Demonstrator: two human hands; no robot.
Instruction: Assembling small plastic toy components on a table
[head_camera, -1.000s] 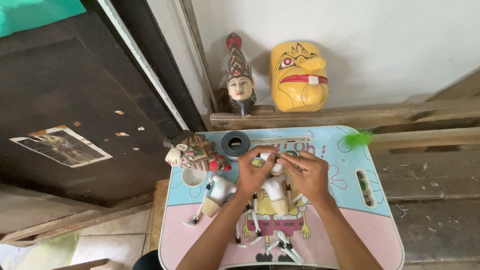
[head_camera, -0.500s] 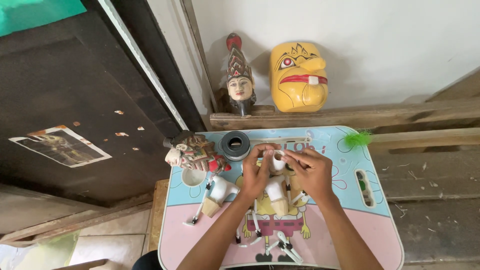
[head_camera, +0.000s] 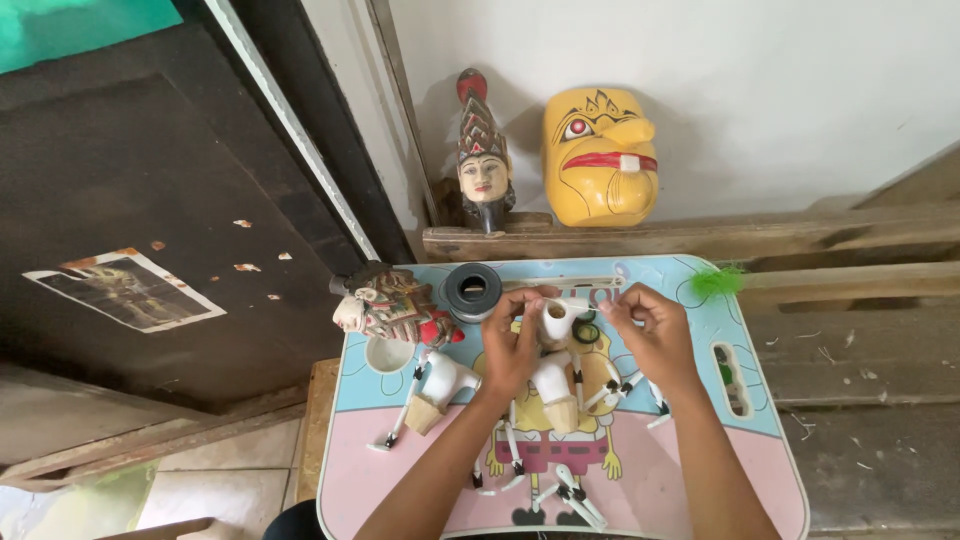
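Observation:
My left hand (head_camera: 515, 345) grips a small white wooden puppet torso (head_camera: 557, 322) with a hollow neck, held just above the cartoon-printed lap table (head_camera: 750, 450). My right hand (head_camera: 650, 335) pinches a thin white strip that runs to the top of that torso. Under my hands lie more white puppet pieces: another torso (head_camera: 556, 388) and thin jointed arms with black bands (head_camera: 570, 495). A further white body with a stick arm (head_camera: 432, 385) rests left of my left wrist.
A painted puppet head (head_camera: 385, 312), a black tape roll (head_camera: 472, 290) and a small white cup (head_camera: 385, 352) sit at the table's far left. A green tuft (head_camera: 716, 281) lies far right. On the wooden ledge behind stand a crowned puppet head (head_camera: 484, 160) and a yellow mask (head_camera: 600, 155).
Both hands have stayed over the middle of the table. The white torso has been lifted and turned between them, and the right hand has drawn slightly to the right.

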